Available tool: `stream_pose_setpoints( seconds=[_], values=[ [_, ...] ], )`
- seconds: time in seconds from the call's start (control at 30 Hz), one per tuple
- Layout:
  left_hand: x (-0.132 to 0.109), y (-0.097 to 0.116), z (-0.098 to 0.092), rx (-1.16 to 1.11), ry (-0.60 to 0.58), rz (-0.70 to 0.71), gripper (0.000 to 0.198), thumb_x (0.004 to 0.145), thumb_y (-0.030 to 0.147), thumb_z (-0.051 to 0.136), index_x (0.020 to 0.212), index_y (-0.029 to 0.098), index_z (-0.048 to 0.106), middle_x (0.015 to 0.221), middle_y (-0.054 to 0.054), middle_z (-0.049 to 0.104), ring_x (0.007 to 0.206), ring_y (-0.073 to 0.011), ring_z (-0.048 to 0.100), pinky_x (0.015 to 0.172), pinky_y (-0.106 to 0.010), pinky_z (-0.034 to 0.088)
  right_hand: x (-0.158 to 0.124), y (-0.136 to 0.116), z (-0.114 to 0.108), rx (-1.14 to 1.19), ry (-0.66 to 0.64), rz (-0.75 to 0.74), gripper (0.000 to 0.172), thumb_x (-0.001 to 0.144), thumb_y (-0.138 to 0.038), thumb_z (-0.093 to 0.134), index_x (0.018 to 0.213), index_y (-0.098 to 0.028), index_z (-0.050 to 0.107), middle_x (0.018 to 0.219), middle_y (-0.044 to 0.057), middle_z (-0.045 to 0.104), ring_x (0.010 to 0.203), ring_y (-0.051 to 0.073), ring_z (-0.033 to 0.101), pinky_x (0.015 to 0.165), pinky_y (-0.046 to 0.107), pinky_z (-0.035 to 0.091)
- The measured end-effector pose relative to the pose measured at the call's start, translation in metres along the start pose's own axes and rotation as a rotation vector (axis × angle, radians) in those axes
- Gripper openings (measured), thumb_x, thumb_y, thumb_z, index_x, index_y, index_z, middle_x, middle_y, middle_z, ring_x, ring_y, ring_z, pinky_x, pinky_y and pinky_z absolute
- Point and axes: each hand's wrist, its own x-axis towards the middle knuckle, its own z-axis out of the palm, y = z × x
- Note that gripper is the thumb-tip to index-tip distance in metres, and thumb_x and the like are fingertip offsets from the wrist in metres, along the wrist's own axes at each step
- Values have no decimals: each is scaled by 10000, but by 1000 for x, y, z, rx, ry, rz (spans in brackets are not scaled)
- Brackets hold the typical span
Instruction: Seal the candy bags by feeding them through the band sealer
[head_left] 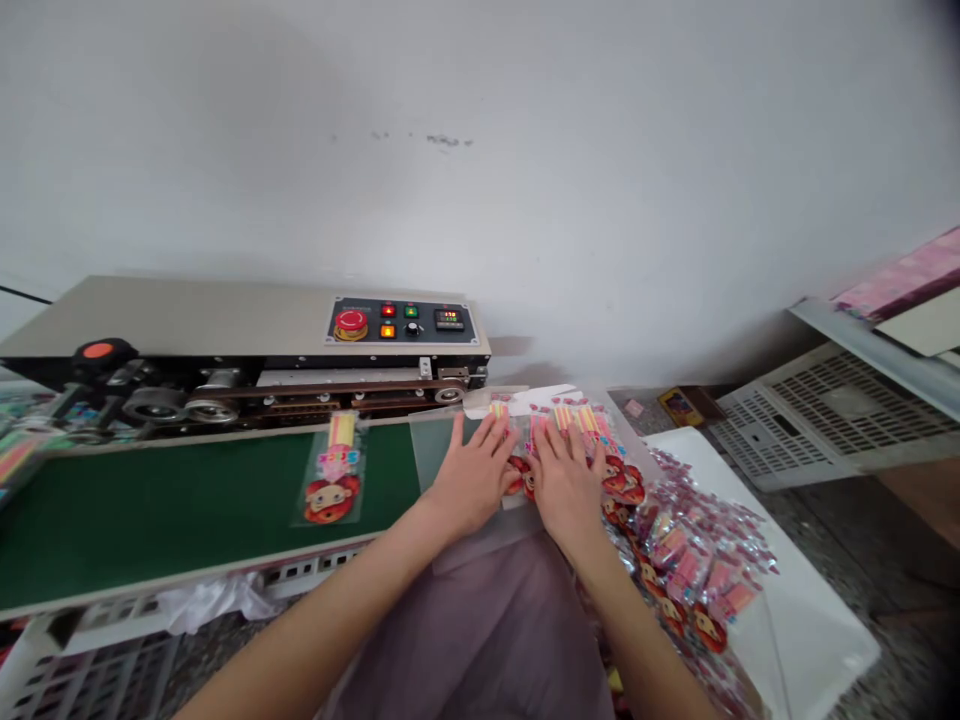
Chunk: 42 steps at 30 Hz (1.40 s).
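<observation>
My left hand (471, 475) lies palm down at the right end of the green conveyor belt (202, 490), its fingers stretched over a small clear packet with a yellow and pink top. Beside it, my right hand (568, 485) rests flat with spread fingers on several similar packets (589, 420). Part of what lies under both palms is hidden. Another clear packet (333, 470) with a red-haired cartoon figure lies flat on the belt, left of my hands. A pile of shiny pink wrapped pieces (686, 545) and more cartoon figures spreads right of my right hand.
A belt sealing machine (240, 320) stands behind the belt, with a red emergency button (350, 322) and lit switches on its panel. A blurred packet (19, 460) is at the belt's far left. White plastic crates (757, 425) stand at right. The wall (525, 190) is behind.
</observation>
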Motion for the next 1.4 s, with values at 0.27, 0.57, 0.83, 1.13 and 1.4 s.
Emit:
stream_pose_setpoints(
  seconds=[0.27,0.57,0.83,1.13,1.4],
  values=[
    [-37,-26,5,90,2,-132,571,1060,461,227,1538,189,380,1649,-90,247,1530,-290,209,1193,-689,129,8,-27,-6,103,9,-138,459,1028,-307,414,1481,-273,478,1528,56,485,1445,348,343,1172,644,162],
    [-19,-5,-17,58,-11,-201,560,1047,461,320,1501,158,450,1607,-133,341,1510,-336,257,1200,-683,118,15,30,-4,14,111,48,444,1038,-342,380,1439,-227,532,1526,64,490,1441,334,345,1169,598,189],
    [-13,1,14,17,40,-94,556,1038,481,341,1538,243,383,1649,-117,245,1535,-311,187,1168,-712,169,6,-9,12,37,65,-11,499,1028,-392,417,1503,-244,452,1575,53,419,1438,344,340,1174,591,207],
    [-50,-35,-17,156,-9,-261,564,1030,473,367,1501,176,457,1619,-162,307,1506,-380,245,1174,-694,154,12,-45,-9,157,21,-23,478,1038,-427,398,1475,-256,487,1532,74,480,1404,346,396,1141,617,246],
    [-5,3,-2,-17,-1,-65,553,1053,455,299,1515,175,417,1612,-119,340,1516,-283,257,1204,-667,143,8,-4,-5,74,5,-62,436,1037,-300,373,1434,-234,540,1509,58,510,1396,347,406,1147,581,243]
  ],
)
